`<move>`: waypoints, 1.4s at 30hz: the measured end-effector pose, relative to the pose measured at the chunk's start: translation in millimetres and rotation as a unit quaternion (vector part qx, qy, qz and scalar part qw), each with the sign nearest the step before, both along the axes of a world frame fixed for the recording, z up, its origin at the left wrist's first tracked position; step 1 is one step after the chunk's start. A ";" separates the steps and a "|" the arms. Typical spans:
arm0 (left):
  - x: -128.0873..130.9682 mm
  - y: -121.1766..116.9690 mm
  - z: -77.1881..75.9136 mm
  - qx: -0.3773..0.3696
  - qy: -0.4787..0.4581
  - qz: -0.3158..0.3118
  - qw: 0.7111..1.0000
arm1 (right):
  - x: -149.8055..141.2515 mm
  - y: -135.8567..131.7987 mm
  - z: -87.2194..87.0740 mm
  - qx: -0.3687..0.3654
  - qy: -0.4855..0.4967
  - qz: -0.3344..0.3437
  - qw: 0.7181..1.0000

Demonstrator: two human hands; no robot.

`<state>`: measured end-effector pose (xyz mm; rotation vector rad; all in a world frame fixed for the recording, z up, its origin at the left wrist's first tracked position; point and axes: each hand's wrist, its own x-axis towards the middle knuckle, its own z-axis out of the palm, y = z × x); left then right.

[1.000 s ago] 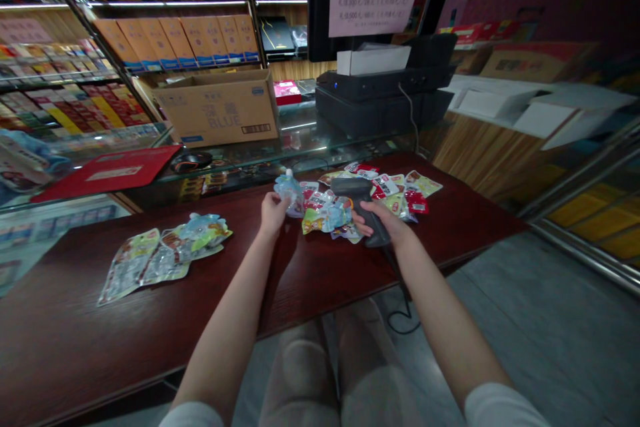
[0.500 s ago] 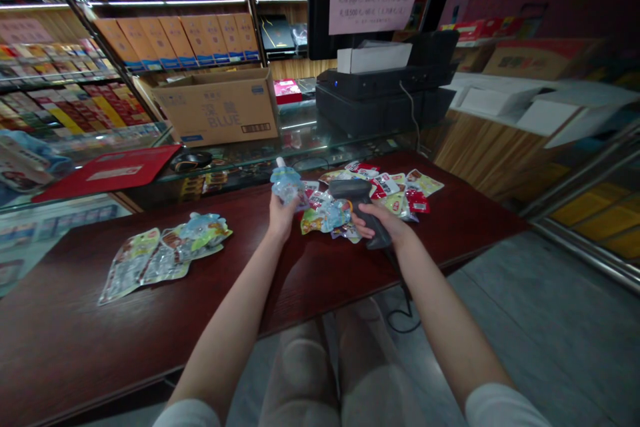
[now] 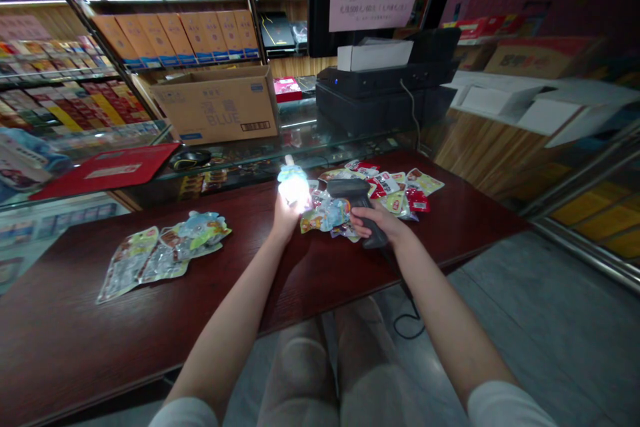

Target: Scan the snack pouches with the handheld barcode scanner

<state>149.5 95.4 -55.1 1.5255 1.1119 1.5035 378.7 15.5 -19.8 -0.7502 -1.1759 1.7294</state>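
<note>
In my left hand (image 3: 286,215) is a light-blue spouted pouch (image 3: 290,177) with a white cap, its fingers closed round the lower part. Bright white light washes out most of its front. My right hand (image 3: 373,221) grips the handle of a dark grey barcode scanner (image 3: 353,190), whose head points left towards the pouch. Beneath and behind the scanner lies a heap of snack packets (image 3: 395,190), red, white and pale green, with a blue pouch (image 3: 333,215) at its near side. Several more flat packets (image 3: 163,253) overlap on the left of the brown table (image 3: 240,280).
Behind the table, a glass counter carries an open cardboard box (image 3: 215,107), a red folder (image 3: 113,170), a black mouse (image 3: 190,159) and a black cash drawer (image 3: 365,107) below a monitor. The scanner's cable (image 3: 410,327) hangs past the table's front edge.
A bright light now shines on the pouch in my left hand. That hand has shifted slightly right, nearer the scanner. The scanner has hardly moved.
</note>
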 end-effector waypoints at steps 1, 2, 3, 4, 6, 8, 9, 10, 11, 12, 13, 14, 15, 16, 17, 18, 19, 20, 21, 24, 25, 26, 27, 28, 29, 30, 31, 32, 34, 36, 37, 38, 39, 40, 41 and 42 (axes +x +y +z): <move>0.7 -0.8 0.9 -0.004 0.000 0.001 1.000 | 0.2 -0.1 0.2 -0.002 0.000 0.000 1.000; 1.3 -1.4 2.1 -0.010 0.000 0.001 1.000 | 0.4 -0.2 0.7 -0.004 0.001 -0.001 1.000; 1.3 -1.5 3.7 -0.016 0.002 0.002 1.000 | 0.7 -0.4 1.3 -0.008 0.002 -0.002 1.000; 0.2 -1.2 5.6 -0.021 0.008 0.003 1.000 | 0.9 -0.7 2.1 -0.012 0.003 -0.003 1.000; -7.6 1.0 11.1 -0.027 0.048 0.015 0.998 | 1.4 -1.2 3.8 -0.014 0.007 -0.004 1.000; -25.0 4.8 18.8 -0.039 0.125 0.046 0.990 | 2.0 -1.8 5.4 -0.011 0.015 -0.009 1.000; -36.9 6.7 23.1 -0.055 0.171 0.067 0.981 | 2.2 -2.0 6.2 -0.008 0.020 -0.011 1.000; -50.1 8.0 27.7 -0.072 0.209 0.088 0.971 | 2.5 -2.3 6.9 -0.007 0.025 -0.013 1.000; -63.7 8.6 32.1 -0.099 0.248 0.115 0.957 | 2.8 -2.5 7.5 -0.006 0.029 -0.015 0.999; -76.5 8.2 36.3 -0.135 0.291 0.140 0.937 | 3.2 -2.7 8.1 -0.007 0.031 -0.015 0.999; -87.5 6.6 40.1 -0.170 0.325 0.170 0.915 | 3.5 -2.8 8.5 -0.008 0.032 -0.016 0.999; -95.9 4.0 43.4 -0.206 0.351 0.184 0.895 | 3.8 -2.8 8.8 -0.009 0.034 -0.018 0.999; -101.2 0.6 46.1 -0.231 0.379 0.200 0.873 | 4.1 -2.8 9.0 -0.010 0.035 -0.021 0.999; -103.5 -3.4 48.3 -0.246 0.410 0.226 0.849 | 4.4 -2.6 9.0 -0.011 0.037 -0.022 0.999; -103.0 -7.5 49.9 -0.246 0.444 0.250 0.824 | 4.6 -2.4 9.0 -0.011 0.038 -0.022 0.999; -100.3 -11.3 51.0 -0.233 0.480 0.271 0.801 | 4.8 -2.1 8.8 -0.011 0.040 -0.021 0.999; -95.9 -14.6 51.7 -0.209 0.513 0.280 0.784 | 4.9 -1.9 8.7 -0.010 0.041 -0.020 0.999; -90.5 -17.0 52.0 -0.177 0.542 0.272 0.775 | 5.0 -1.6 8.5 -0.009 0.041 -0.021 0.999; -84.9 -18.5 51.7 -0.143 0.567 0.244 0.773 | 5.1 -1.4 8.3 -0.007 0.042 -0.023 0.999; -71.2 -18.2 47.5 -0.114 0.621 0.121 0.766 | 5.4 -1.1 8.0 -0.005 0.043 -0.033 0.999; -68.8 -17.0 45.2 -0.138 0.635 0.094 0.754 | 5.5 -1.2 8.0 -0.005 0.043 -0.035 0.998; -67.8 -15.7 42.8 -0.170 0.646 0.084 0.739 | 5.7 -1.3 8.0 -0.005 0.042 -0.036 0.998; -68.1 -14.4 40.4 -0.203 0.655 0.089 0.722 | 5.9 -1.3 8.1 -0.005 0.041 -0.037 0.998; -69.5 -13.2 38.3 -0.228 0.662 0.106 0.706 | 6.1 -1.4 8.2 -0.005 0.038 -0.038 0.999; -71.9 -12.2 36.6 -0.241 0.667 0.127 0.693 | 6.4 -1.4 8.1 -0.005 0.036 -0.040 0.999; -74.6 -11.5 35.4 -0.247 0.670 0.149 0.683 | 6.6 -1.4 8.0 -0.004 0.036 -0.042 0.998; -77.2 -11.2 34.8 -0.255 0.670 0.171 0.676 | 6.9 -1.3 7.7 -0.004 0.035 -0.044 0.998; -79.2 -11.3 34.6 -0.263 0.665 0.191 0.672 | 7.3 -1.1 7.4 -0.003 0.036 -0.045 0.998; -79.3 -12.4 35.3 -0.252 0.649 0.226 0.681 | 8.1 -0.6 6.4 -0.003 0.036 -0.044 0.998; -71.6 -13.1 36.2 -0.183 0.627 0.249 0.716 | 9.1 -0.1 5.5 -0.002 0.032 -0.038 0.999; -64.7 -12.7 36.2 -0.134 0.612 0.245 0.740 | 9.7 0.2 5.1 -0.001 0.031 -0.036 0.999; -56.1 -11.4 35.7 -0.090 0.594 0.237 0.763 | 10.1 0.4 4.8 0.001 0.030 -0.034 0.999; -46.3 -9.3 34.4 -0.069 0.575 0.211 0.787 | 10.5 0.6 4.5 0.002 0.029 -0.032 0.999; -36.0 -6.6 32.4 -0.070 0.555 0.169 0.812 | 10.7 0.8 4.4 0.002 0.029 -0.032 0.999; -26.1 -3.7 29.7 -0.078 0.538 0.132 0.829 | 10.8 0.9 4.3 0.000 0.029 -0.031 0.999; -17.4 -0.8 26.5 -0.084 0.533 0.107 0.835 | 10.7 0.9 4.2 -0.001 0.030 -0.033 0.999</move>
